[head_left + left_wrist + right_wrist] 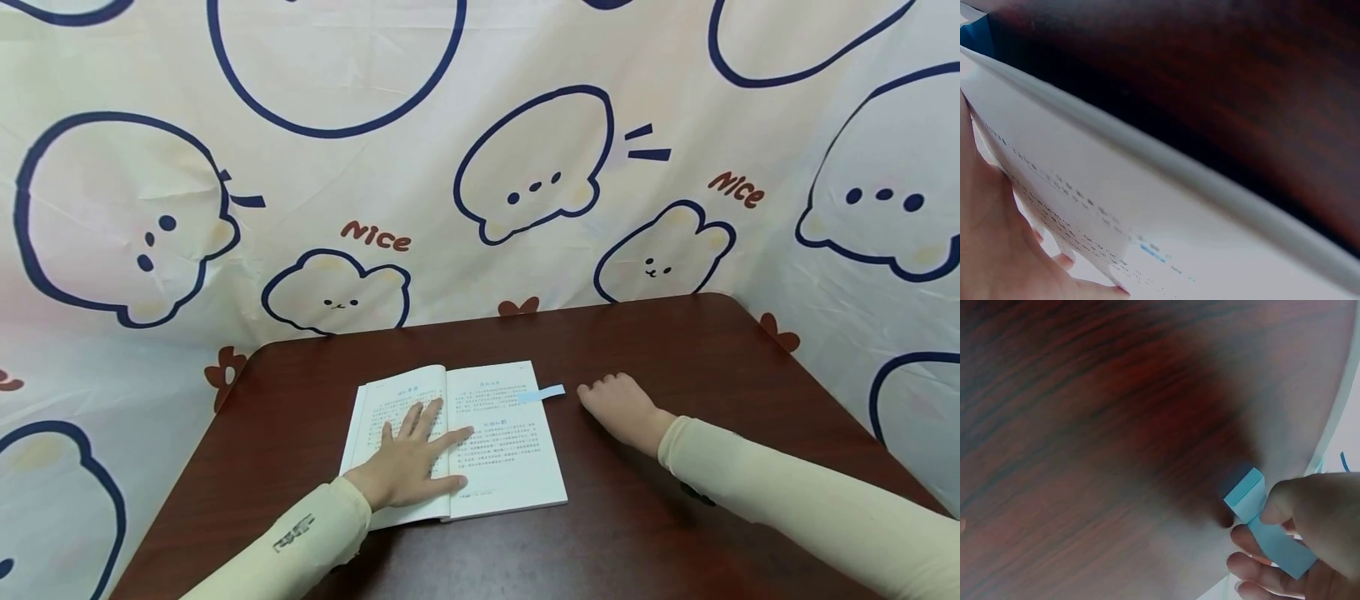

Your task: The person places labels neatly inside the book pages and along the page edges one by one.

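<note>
A: Far left, what's your left arm doing?
B: Cream long sleeve, dark mark near the cuff, then your left hand: fingers spread wide, laid on the book, gripping nothing.
A: Which book?
B: Open paperback book with white printed pages, under your left hand. Palm on the left page; thumb and forefinger reach over the spine onto the right page.
A: Between your hands?
B: Pale-blue narrow paper strip, upper outer edge of the right page, past your left fingertips. One end sticks out toward your right hand, not touching it.
A: And your right hand?
B: Off the book, to its right, fingers curled. Wrist view: thumb and fingers pinch a small light-blue paper pad; a flat piece runs below your thumb, can't tell if it's joined.
A: Beneath both hands?
B: Dark reddish-brown wood-grain table. Beyond them, white cloth backdrop with navy cartoon outlines.
</note>
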{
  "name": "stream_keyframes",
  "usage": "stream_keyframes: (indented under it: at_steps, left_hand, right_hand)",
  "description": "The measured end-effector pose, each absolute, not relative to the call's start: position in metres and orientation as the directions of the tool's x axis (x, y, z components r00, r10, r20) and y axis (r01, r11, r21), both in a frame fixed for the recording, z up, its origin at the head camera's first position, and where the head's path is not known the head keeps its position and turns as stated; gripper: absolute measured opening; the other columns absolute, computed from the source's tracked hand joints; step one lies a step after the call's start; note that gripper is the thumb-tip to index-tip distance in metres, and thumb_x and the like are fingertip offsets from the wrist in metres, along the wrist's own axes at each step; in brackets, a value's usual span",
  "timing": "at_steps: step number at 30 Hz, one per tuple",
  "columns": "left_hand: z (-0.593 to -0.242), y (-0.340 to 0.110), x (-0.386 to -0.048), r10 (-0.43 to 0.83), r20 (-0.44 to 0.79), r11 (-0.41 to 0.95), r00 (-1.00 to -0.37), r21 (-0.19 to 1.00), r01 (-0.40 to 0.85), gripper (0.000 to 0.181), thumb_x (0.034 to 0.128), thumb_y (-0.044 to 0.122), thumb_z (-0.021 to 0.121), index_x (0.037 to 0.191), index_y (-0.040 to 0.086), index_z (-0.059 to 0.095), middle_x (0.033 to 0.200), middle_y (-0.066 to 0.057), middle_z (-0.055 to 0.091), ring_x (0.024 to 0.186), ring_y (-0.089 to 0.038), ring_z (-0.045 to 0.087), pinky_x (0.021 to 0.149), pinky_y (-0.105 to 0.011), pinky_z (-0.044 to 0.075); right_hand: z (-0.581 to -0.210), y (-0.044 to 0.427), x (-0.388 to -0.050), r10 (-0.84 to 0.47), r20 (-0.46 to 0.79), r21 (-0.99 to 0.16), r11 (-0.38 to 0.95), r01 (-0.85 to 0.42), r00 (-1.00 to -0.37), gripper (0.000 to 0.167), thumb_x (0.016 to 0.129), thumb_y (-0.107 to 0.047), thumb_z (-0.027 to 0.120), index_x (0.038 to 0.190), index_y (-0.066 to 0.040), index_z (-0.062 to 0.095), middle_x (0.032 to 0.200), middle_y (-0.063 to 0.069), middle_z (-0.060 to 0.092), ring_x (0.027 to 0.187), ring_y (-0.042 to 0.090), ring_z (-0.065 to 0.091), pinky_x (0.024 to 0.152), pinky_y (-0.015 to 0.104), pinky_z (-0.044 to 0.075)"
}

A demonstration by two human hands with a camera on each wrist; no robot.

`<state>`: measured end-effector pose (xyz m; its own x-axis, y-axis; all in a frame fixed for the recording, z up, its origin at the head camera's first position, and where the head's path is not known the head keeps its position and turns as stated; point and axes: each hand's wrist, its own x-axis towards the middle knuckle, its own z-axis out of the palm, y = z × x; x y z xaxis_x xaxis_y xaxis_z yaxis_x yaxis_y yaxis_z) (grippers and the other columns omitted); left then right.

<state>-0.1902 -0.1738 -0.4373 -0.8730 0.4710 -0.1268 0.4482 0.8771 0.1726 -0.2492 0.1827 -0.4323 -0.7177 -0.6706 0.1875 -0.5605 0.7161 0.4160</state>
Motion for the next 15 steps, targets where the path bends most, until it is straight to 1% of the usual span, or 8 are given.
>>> stream_keyframes:
  at_steps: [3, 6, 8, 10, 13, 15]
  left_hand:
    - [-0.4374, -0.1734, -0.1906, 0.475, -0.128, 0.875, -0.871, 0.171, 0.452, 0.071, 0.0925, 0.074, 0.047, 0.155, 0.042, 0.036, 0.170, -0.020, 0.011, 0.153, -0.052, 0.015, 0.104, -0.085, 0.021]
    - [-0.4372, -0.1733, -0.1911, 0.472, -0.129, 0.877, -0.872, 0.168, 0.449, 0.071, 0.0923, 0.074, 0.046, 0.155, 0.042, 0.036, 0.170, -0.019, 0.010, 0.154, -0.052, 0.014, 0.105, -0.085, 0.021]
    - [-0.4372, -0.1733, -0.1915, 0.470, -0.127, 0.878, -0.873, 0.169, 0.448, 0.071, 0.0922, 0.074, 0.047, 0.155, 0.042, 0.036, 0.170, -0.019, 0.010, 0.154, -0.052, 0.014, 0.105, -0.085, 0.021]
    - [-0.4371, -0.1733, -0.1916, 0.471, -0.122, 0.877, -0.874, 0.172, 0.448, 0.071, 0.0923, 0.074, 0.047, 0.155, 0.042, 0.036, 0.170, -0.019, 0.010, 0.154, -0.052, 0.014, 0.105, -0.085, 0.021]
    - [-0.4379, -0.1734, -0.1918, 0.472, -0.121, 0.876, -0.873, 0.173, 0.449, 0.071, 0.0925, 0.074, 0.046, 0.155, 0.042, 0.035, 0.170, -0.019, 0.010, 0.154, -0.051, 0.014, 0.105, -0.085, 0.021]
    - [-0.4385, -0.1736, -0.1918, 0.473, -0.119, 0.875, -0.873, 0.174, 0.451, 0.071, 0.0927, 0.074, 0.045, 0.155, 0.042, 0.036, 0.170, -0.019, 0.011, 0.154, -0.052, 0.015, 0.105, -0.085, 0.021]
  right_hand:
    - [-0.4324, 0.1812, -0.2474, -0.693, 0.194, 0.468, 0.688, -0.555, -0.695, 0.020, 0.077, -0.003, 0.083, 0.086, -0.007, 0.066, 0.065, 0.007, 0.065, 0.058, 0.022, 0.062, 0.052, 0.034, 0.050]
    - [-0.4314, 0.1805, -0.2468, -0.700, 0.194, 0.484, 0.678, -0.553, -0.688, 0.021, 0.075, -0.004, 0.085, 0.084, -0.008, 0.066, 0.062, 0.005, 0.062, 0.053, 0.018, 0.059, 0.049, 0.031, 0.049]
    - [-0.4315, 0.1808, -0.2473, -0.695, 0.189, 0.477, 0.683, -0.554, -0.694, 0.022, 0.077, -0.005, 0.084, 0.085, -0.008, 0.064, 0.061, 0.004, 0.060, 0.052, 0.016, 0.058, 0.048, 0.030, 0.049]
    - [-0.4318, 0.1820, -0.2479, -0.688, 0.176, 0.461, 0.690, -0.559, -0.704, 0.024, 0.079, -0.005, 0.083, 0.089, -0.007, 0.062, 0.062, 0.004, 0.059, 0.053, 0.015, 0.057, 0.047, 0.029, 0.049]
    - [-0.4329, 0.1857, -0.2497, -0.685, 0.134, 0.412, 0.696, -0.589, -0.716, 0.031, 0.081, -0.005, 0.082, 0.099, -0.006, 0.057, 0.063, 0.005, 0.056, 0.054, 0.016, 0.056, 0.047, 0.029, 0.048]
    - [-0.4326, 0.1890, -0.2522, -0.667, 0.095, 0.316, 0.724, -0.613, -0.739, 0.030, 0.086, -0.006, 0.078, 0.105, -0.005, 0.054, 0.063, 0.004, 0.055, 0.053, 0.015, 0.054, 0.046, 0.028, 0.047]
